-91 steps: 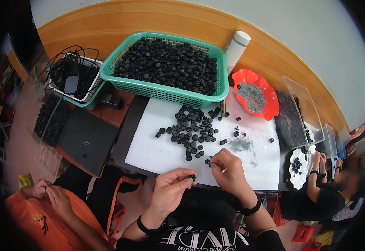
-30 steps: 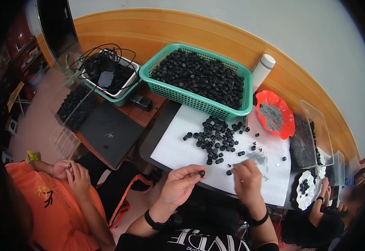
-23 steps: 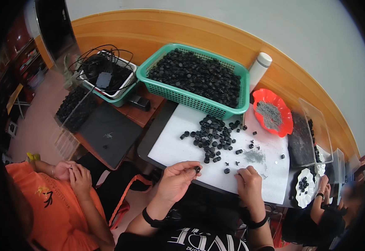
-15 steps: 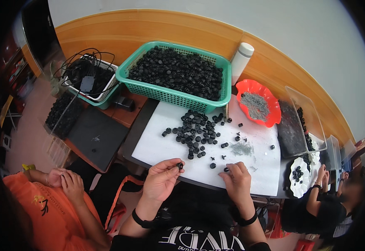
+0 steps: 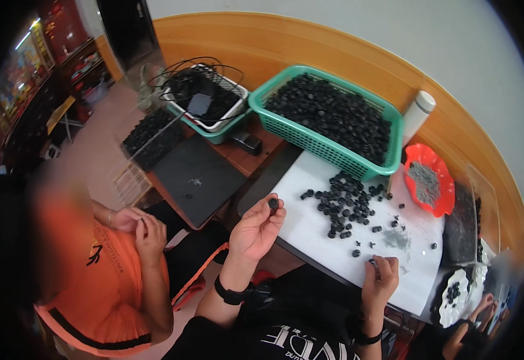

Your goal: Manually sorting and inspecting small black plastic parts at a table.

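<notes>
Pinched between the fingertips of my left hand (image 5: 256, 228) is a small black round cap (image 5: 273, 204), raised near the left edge of the white sheet (image 5: 298, 223). My right hand (image 5: 382, 279) is closed on a small black part (image 5: 373, 263) over the sheet's near edge; the fingers partly cover it. Beyond my hands lies a loose pile of black caps (image 5: 343, 201). A single cap (image 5: 356, 253) and tiny black pieces sit close to my right hand. Grey bits (image 5: 397, 239) are scattered on the sheet.
A green basket (image 5: 325, 150) heaped with black parts stands behind the pile. Right of it are a white bottle (image 5: 418, 114), a red dish (image 5: 448, 201) of grey bits and a white plate (image 5: 461, 282). At left, a person in orange (image 5: 112, 282) sits beside a black board (image 5: 199, 180).
The view has swung to the left, so the table appears further right. My left hand has lifted the cap higher. Both hands keep their grips.
</notes>
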`<state>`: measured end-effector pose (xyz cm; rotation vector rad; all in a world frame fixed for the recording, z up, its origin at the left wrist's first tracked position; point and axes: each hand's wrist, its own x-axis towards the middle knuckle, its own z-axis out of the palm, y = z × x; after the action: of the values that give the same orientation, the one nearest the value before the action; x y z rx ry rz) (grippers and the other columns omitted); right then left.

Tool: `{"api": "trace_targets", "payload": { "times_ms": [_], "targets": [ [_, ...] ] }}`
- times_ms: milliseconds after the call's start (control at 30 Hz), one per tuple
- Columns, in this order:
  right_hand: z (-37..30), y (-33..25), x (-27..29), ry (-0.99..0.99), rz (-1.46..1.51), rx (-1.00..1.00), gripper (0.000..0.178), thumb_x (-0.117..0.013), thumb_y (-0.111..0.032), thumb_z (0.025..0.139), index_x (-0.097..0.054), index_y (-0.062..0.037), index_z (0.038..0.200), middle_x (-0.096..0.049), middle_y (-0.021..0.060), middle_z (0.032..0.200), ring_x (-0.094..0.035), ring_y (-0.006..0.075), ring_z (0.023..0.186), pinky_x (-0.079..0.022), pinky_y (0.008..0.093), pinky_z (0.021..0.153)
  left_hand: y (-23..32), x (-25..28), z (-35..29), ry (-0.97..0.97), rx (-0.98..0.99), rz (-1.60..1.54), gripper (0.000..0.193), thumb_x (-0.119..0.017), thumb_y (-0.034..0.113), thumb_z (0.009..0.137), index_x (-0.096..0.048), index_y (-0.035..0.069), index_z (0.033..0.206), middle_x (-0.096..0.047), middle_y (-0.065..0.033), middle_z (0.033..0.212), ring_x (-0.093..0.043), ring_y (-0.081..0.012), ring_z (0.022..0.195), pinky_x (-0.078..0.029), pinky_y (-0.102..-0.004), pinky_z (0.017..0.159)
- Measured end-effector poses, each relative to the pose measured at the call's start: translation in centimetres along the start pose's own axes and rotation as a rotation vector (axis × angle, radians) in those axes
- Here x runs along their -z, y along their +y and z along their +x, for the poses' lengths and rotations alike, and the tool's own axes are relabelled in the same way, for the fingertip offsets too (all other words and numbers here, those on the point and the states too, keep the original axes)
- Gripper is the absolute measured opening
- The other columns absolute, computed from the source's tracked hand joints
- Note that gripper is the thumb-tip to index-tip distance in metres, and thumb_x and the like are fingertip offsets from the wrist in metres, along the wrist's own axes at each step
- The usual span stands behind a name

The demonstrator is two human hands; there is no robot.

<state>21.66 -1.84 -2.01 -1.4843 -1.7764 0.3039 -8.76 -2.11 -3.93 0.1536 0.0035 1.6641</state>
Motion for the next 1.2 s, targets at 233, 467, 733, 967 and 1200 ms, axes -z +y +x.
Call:
{"api": "trace_targets", "payload": {
  "times_ms": [233, 467, 733, 967, 1200],
  "targets": [
    [0.0, -0.5, -0.4, -0.013, -0.007, 0.043, 0.018, -0.069, 0.003, 0.078, -0.068, 0.0022, 0.096, -0.053, 0.0114, 0.084, -0.054, 0.0228, 0.068, -0.042, 0.0327, 0.059, 2.5, 0.9, -0.3, 0.037, -0.068, 0.010, 0.024, -0.055, 0.004, 0.098, -0.062, -0.001, 0.121, -0.062, -0.0168, 0.111, -0.058, -0.0236, 0.099, -0.050, -0.0261, 0.081],
    [-0.1, -0.5, 0.0, -0.023, -0.074, 0.107, 0.019, -0.064, 0.006, 0.081, -0.066, 0.0044, 0.100, -0.053, 0.0108, 0.087, -0.054, 0.0195, 0.070, -0.042, 0.0285, 0.059, 4.6, 1.5, -0.9, 0.058, -0.120, -0.070, 0.024, -0.056, 0.003, 0.097, -0.060, -0.005, 0.119, -0.062, -0.0155, 0.108, -0.056, -0.0220, 0.097, -0.050, -0.0254, 0.080],
    [0.2, -0.7, 0.4, -0.024, 0.044, 0.098, 0.014, -0.058, 0.008, 0.082, -0.062, 0.0038, 0.095, -0.056, 0.0116, 0.086, -0.056, 0.0203, 0.070, -0.043, 0.0285, 0.059, 5.1, 1.5, -1.9, 0.065, -0.140, -0.092, 0.021, -0.058, 0.002, 0.096, -0.061, -0.005, 0.115, -0.061, -0.0159, 0.110, -0.056, -0.0221, 0.098, -0.050, -0.0256, 0.081],
    [0.1, -0.9, 0.8, -0.120, 0.069, 0.032, 0.018, -0.058, 0.009, 0.083, -0.061, 0.0062, 0.100, -0.058, 0.0158, 0.087, -0.059, 0.0253, 0.072, -0.046, 0.0310, 0.064, 7.1, 1.9, -1.8, 0.097, -0.161, -0.168, 0.020, -0.057, 0.002, 0.097, -0.059, -0.006, 0.115, -0.059, -0.0161, 0.107, -0.055, -0.0229, 0.097, -0.050, -0.0264, 0.080],
    [-0.4, -0.2, 0.2, -0.013, 0.112, -0.059, 0.020, -0.060, 0.005, 0.085, -0.055, 0.0034, 0.104, -0.058, 0.0097, 0.084, -0.057, 0.0164, 0.069, -0.045, 0.0282, 0.062, 7.9, 2.7, -1.3, 0.075, -0.258, -0.123, 0.023, -0.058, 0.001, 0.095, -0.058, -0.006, 0.117, -0.058, -0.0158, 0.106, -0.054, -0.0228, 0.097, -0.049, -0.0259, 0.080]
  ]
}}
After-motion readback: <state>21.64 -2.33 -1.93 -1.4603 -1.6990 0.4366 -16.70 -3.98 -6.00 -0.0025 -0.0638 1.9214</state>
